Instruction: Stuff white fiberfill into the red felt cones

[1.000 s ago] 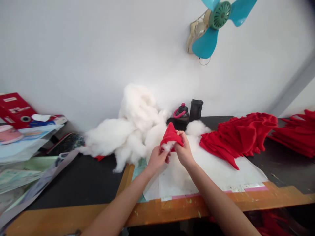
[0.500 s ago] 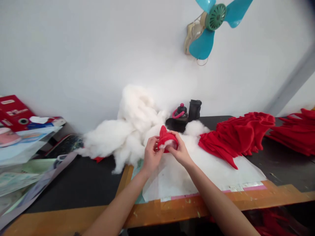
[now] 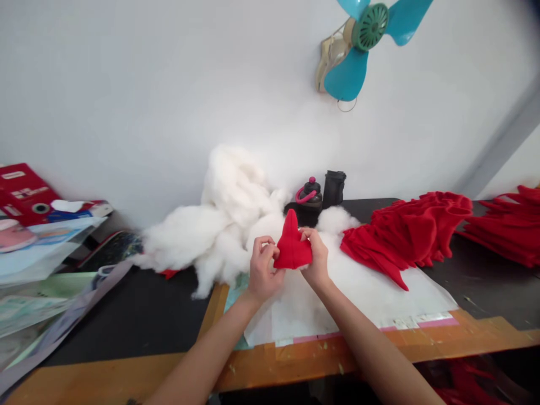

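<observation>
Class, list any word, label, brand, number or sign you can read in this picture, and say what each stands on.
No text is legible.
Red box: white lettering and a white label, too blurred to read.
Papers at far left: printed marks, too blurred to read.
Red cloth cone: no lettering visible.

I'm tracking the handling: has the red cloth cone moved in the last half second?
Yes: the red cloth cone has shifted right, its tip nearer the pink-strapped bottle, and its opening no longer faces the camera.
</observation>
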Motion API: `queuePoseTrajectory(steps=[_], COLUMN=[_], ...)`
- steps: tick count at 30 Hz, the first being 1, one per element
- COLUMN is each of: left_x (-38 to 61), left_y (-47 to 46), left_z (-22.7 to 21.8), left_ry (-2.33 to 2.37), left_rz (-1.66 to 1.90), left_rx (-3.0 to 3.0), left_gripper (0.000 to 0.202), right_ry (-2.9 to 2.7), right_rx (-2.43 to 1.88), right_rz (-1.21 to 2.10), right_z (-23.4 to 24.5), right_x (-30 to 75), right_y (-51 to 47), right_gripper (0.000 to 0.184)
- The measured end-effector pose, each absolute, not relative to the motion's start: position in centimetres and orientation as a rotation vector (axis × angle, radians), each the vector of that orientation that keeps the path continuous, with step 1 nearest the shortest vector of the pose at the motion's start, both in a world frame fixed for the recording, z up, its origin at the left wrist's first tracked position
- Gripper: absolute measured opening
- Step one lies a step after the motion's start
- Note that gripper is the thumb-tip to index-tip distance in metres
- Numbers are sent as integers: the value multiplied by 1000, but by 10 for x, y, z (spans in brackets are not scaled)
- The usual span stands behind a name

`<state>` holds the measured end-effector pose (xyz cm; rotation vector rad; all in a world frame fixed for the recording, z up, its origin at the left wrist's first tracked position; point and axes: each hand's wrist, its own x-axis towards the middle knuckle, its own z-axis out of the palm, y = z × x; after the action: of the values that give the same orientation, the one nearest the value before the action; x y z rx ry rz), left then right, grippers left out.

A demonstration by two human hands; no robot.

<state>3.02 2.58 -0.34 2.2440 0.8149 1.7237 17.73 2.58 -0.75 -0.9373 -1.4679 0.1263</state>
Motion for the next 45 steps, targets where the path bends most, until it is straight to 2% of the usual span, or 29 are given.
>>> queuePoseTrajectory(steps=[3, 6, 10, 13, 16, 18, 24, 28, 32, 34, 36, 40, 43, 45], left_x=[27, 27, 31, 32, 27, 22, 18, 24, 25, 23, 20, 20, 25, 29], left_y=[30, 31, 25, 25, 34, 40, 36, 31, 35, 37, 38, 36, 32, 28], left_z=[-3, -5, -8, -9, -10, -8, 3, 2, -3, -3, -2, 1, -2, -6], left_ry=[746, 718, 647, 726, 908, 1023, 877, 850, 881, 884, 879, 796, 786, 902], left_rz=[1617, 1594, 1567, 1604, 1629, 1647, 1576, 1582, 1608, 1679, 1751, 1671, 1565, 1643], left_rx=[2217, 2266, 2411, 2424, 2275, 2126, 2073, 2192, 2263, 2258, 2226, 2244, 2292, 2217], left_gripper=[33, 18, 25, 28, 27, 25, 12, 15, 24, 26, 27, 27, 24, 23], right_ry=[-1489, -1521, -1388, -1428, -1681, -1793, -1639, -1613, -1666, -1672, -1587, -1156, -1025, -936], right_rx=[-954, -1005, -1086, -993, -788, -713, -785, -799, -791, -752, -682, -562, -610, -652], right_rz=[141, 64, 12, 42, 144, 247, 394, 299, 176, 300, 604, 1229, 1356, 1328], right_z=[-8, -8, -8, -3, 5, 10, 7, -4, -8, -5, 0, 7, 9, 8], right_x=[175, 175, 180, 183, 183, 183, 183, 182, 178, 179, 181, 186, 185, 184], right_y=[26, 24, 26, 28, 25, 23, 29, 35, 33, 30, 29, 30, 33, 35], right_gripper=[19, 15, 16, 11, 37, 45, 20, 17, 25, 21, 17, 48, 61, 53])
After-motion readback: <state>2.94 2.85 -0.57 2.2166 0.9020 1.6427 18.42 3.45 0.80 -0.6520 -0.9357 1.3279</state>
